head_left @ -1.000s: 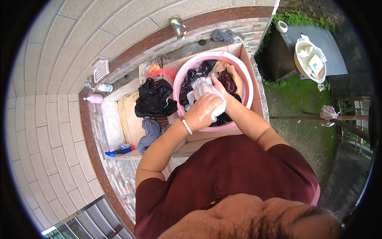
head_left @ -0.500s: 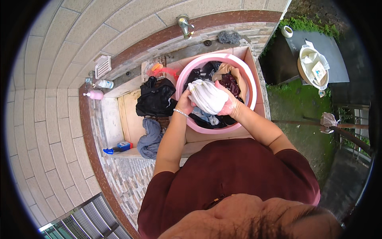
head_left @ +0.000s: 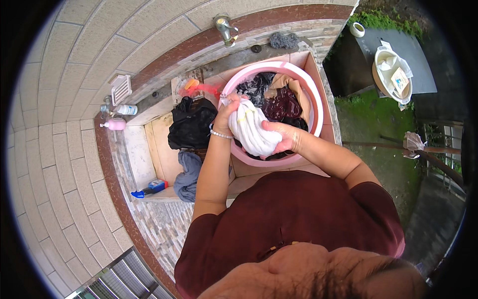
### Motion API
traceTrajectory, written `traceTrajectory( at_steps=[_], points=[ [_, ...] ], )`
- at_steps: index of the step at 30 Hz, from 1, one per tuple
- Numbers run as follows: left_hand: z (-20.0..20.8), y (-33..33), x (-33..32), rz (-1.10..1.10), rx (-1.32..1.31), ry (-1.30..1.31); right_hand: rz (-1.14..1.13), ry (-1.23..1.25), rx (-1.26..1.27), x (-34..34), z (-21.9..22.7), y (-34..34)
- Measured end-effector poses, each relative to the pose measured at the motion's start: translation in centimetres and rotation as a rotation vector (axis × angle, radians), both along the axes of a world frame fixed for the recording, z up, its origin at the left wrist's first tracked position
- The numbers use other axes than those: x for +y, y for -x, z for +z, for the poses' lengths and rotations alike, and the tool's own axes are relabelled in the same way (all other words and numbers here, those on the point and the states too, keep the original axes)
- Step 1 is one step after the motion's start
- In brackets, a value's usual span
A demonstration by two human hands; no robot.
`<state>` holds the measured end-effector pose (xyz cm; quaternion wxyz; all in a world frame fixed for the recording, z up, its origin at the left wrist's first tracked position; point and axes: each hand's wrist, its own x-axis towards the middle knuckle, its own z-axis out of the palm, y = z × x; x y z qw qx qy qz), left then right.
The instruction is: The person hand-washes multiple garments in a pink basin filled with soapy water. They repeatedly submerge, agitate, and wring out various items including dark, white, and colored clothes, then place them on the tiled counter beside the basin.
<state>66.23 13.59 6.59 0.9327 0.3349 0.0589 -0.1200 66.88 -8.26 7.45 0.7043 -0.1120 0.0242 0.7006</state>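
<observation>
A bunched white cloth (head_left: pixel 251 128) with a faint yellow stripe is held between my two hands above a pink basin (head_left: pixel 314 112). My left hand (head_left: pixel 228 113), with a beaded bracelet at the wrist, grips its upper left end. My right hand (head_left: pixel 284 137) closes on its lower right side, and wet suds show on the skin. Below, the basin holds water and soaked clothes: a dark red garment (head_left: pixel 283 105), a tan one (head_left: pixel 294 85) and black ones (head_left: pixel 256 87). The cloth covers part of the basin's contents.
Left of the basin lie a black garment (head_left: pixel 189 124) and a grey cloth (head_left: pixel 188 177) on the sink's edge. A tap (head_left: pixel 225 30) juts from the wall. A red brush (head_left: pixel 201 88), a pink pump bottle (head_left: pixel 113 124) and a blue-topped bottle (head_left: pixel 149 188) sit around the sink.
The white cloth has turned from nearly level to a slant, left end up. My left hand has risen slightly, my right hand has dropped. More of the water shows.
</observation>
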Motion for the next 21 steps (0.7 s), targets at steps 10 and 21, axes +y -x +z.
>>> traceTrajectory(
  at_steps=[10, 21],
  points=[
    [-3.6, -2.0, -2.2, 0.268, 0.035, -1.265, -0.087, 0.666, -1.121, 3.1, -5.3, -3.0],
    [-3.7, 2.3, -4.4, 0.409, 0.548, 0.118, -0.946, 0.725, -1.115, 3.9, -1.0, -1.4]
  ],
)
